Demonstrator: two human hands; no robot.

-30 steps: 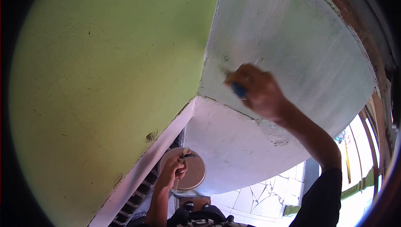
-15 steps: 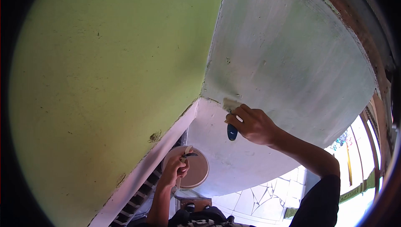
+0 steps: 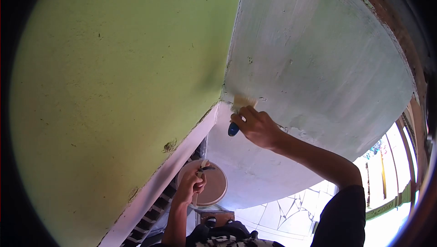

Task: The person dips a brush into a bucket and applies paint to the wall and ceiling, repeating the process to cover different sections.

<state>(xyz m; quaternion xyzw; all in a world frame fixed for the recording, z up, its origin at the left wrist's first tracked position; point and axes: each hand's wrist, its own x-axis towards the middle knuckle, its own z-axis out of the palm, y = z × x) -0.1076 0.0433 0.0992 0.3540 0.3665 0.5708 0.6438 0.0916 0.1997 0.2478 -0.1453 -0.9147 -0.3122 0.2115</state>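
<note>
A paintbrush with pale, wide bristles and a dark blue handle (image 3: 233, 129) is gripped in my right hand (image 3: 260, 128). Its bristles (image 3: 245, 101) lie against the whitish-green wall (image 3: 314, 65), close to the corner. Lower down, my left hand (image 3: 191, 187) is closed round the pale strap-like handle (image 3: 204, 163) of a round bucket (image 3: 224, 181). The inside of the bucket looks pinkish. A small dark, blade-like piece (image 3: 208, 168) pokes out by the left fingers; what it belongs to is hidden.
A bright green wall (image 3: 114, 88) with chips fills the left side. A pale ledge (image 3: 157, 176) slopes along its bottom edge. Below are a dark-and-white striped strip (image 3: 148, 219), a brown wooden piece (image 3: 221, 216) and pale cracked-pattern floor tiles (image 3: 291, 210).
My right hand has moved the paintbrush left and slightly up, nearer the wall corner. The left hand and bucket stay almost where they were.
</note>
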